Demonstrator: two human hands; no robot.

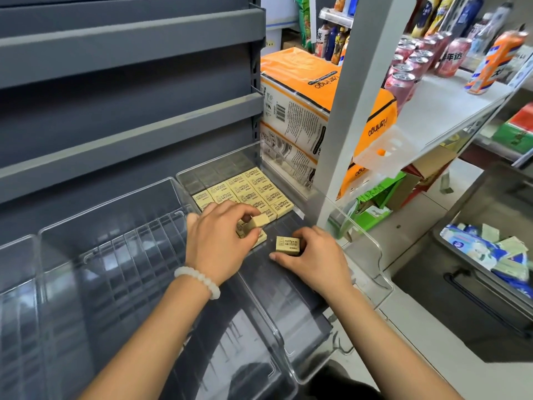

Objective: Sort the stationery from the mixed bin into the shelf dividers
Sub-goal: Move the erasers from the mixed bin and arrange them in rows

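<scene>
In the clear tray (372,249), the left hand (222,243) pinches an eraser (258,221) in curled fingers; the right hand (314,255) grips another eraser (287,244) at 3 o'clock. Packed eraser rows (245,192) lie at 12 o'clock; bare tray floor lies toward 6. The bin (484,255) sits far at 3 o'clock.

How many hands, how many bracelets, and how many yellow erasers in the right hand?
hands: 2, the left hand and the right hand
white bead bracelet: 1, on the left wrist
yellow eraser pinched by the right hand's fingers: 1
Total: 4
</scene>
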